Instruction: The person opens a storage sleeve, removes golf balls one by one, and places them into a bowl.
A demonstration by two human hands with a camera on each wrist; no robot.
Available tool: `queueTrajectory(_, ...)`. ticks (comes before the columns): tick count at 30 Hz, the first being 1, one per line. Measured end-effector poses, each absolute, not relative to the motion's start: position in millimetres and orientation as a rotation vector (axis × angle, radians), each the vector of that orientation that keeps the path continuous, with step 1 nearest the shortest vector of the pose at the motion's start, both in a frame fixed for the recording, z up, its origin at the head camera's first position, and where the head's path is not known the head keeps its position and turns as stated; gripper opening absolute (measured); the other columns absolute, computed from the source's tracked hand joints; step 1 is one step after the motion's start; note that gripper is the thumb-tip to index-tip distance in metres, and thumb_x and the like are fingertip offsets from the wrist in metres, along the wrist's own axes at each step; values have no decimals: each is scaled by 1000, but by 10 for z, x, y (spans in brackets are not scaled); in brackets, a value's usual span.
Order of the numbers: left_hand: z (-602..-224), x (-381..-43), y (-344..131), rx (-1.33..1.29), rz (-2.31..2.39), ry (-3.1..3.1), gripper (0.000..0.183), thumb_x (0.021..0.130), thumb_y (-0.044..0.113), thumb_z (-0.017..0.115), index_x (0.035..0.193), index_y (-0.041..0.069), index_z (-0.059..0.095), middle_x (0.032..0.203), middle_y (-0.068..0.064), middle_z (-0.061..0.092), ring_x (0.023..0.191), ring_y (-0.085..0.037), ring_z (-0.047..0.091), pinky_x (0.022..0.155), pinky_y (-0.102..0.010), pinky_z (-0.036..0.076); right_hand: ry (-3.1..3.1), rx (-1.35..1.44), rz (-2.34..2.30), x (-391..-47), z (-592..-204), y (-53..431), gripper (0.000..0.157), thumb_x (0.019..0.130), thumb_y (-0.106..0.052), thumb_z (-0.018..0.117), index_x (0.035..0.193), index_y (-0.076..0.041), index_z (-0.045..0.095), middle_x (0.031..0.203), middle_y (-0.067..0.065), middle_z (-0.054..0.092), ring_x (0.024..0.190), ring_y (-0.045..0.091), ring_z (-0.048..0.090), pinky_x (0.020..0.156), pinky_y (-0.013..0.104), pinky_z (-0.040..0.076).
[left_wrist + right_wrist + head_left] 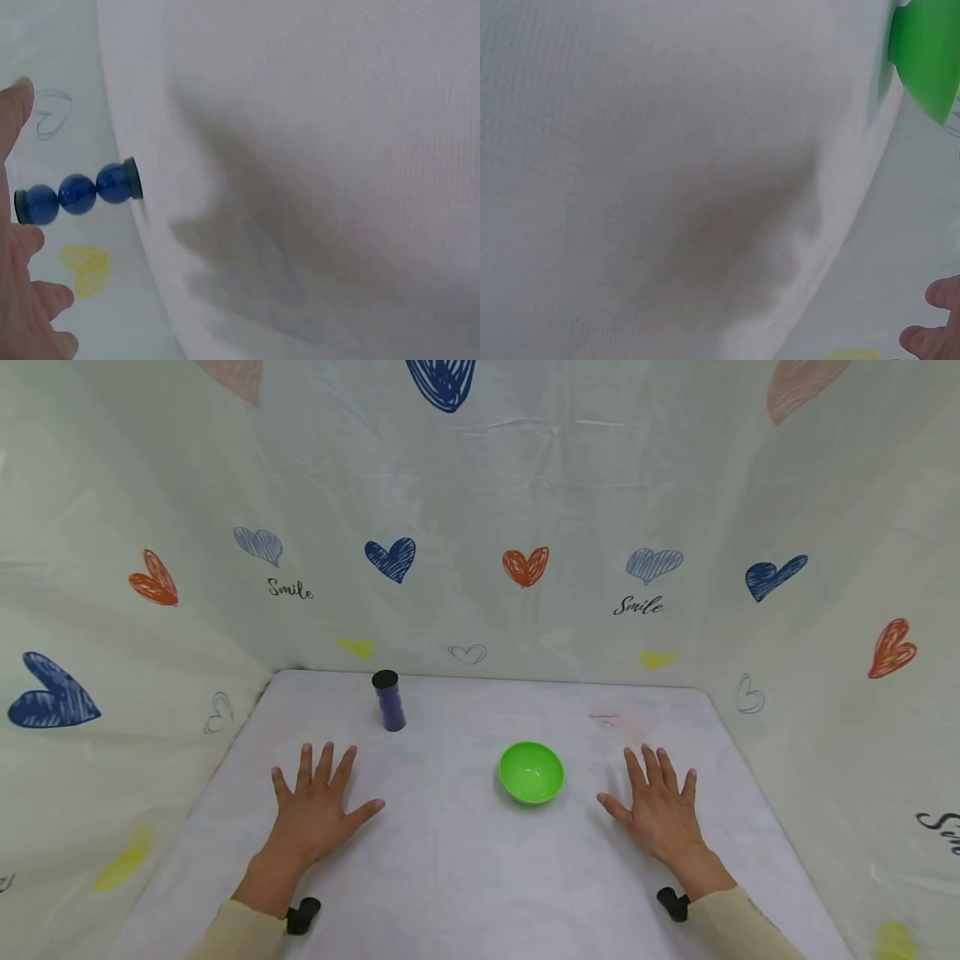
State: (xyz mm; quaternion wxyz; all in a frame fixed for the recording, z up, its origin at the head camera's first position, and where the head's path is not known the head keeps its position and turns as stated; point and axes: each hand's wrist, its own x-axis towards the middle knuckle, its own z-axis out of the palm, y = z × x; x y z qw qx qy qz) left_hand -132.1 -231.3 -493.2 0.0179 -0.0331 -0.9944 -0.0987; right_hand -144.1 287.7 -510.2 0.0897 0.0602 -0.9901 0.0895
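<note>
- Head view: the left hand (pixel 311 818) and the right hand (pixel 662 817) are held over opposite sides of a flat white table (pixel 450 877), backs up, with fingers spread apart and nothing gripped by either.
- Head view: a blue column of rounded bulbs with black ends (pixel 390 703) is stood upright beyond the left hand's fingertips, slightly toward the right, its long axis vertical; it is reached more nearly by the left hand.
- Head view: a glossy, bright green round bowl (pixel 531 774) is set mouth up between the hands, nearer the right hand, off its thumb side.
- Left wrist view: three shiny bulbs are shown in the column, past the splayed digits.
- Right wrist view: the bowl is partly cut off at upper right, clear of the visible fingertips.
</note>
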Motion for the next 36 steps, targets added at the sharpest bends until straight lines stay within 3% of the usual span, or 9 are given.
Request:
queueTrajectory(8,-4873,-1586,-2381,-95,-324,-2882,89,92,56,74,155,2,43,158,-35,40,153,-60,21,111,-89,7,-2821,268,261,-1578,-5067,2750,87,94,-51,74,157,-1,42,160,28,40,152,50,29,117,81,14)
queueTrajectory(15,-4694,-2084,-2355,-161,-332,-2688,78,90,45,81,145,-3,52,144,-32,53,149,-55,33,113,-87,8,-2730,458,255,-1857,-4905,2120,84,92,-52,76,153,-2,48,153,26,48,144,45,42,120,76,20)
queueTrajectory(26,-4599,-2630,-2128,-190,-322,-2783,81,96,51,74,152,0,45,149,-28,49,155,-48,28,118,-83,7,-2687,768,128,-1998,-4833,1008,78,98,-60,66,153,-8,50,151,15,53,142,36,48,124,61,30)
queueTrajectory(36,-4640,-2760,-2080,-114,-308,-2871,75,100,49,70,152,1,45,153,-27,47,157,-46,25,120,-80,3,-2675,872,-16,-1935,-4917,615,76,101,-64,57,155,-10,50,150,9,56,140,27,51,127,50,32)
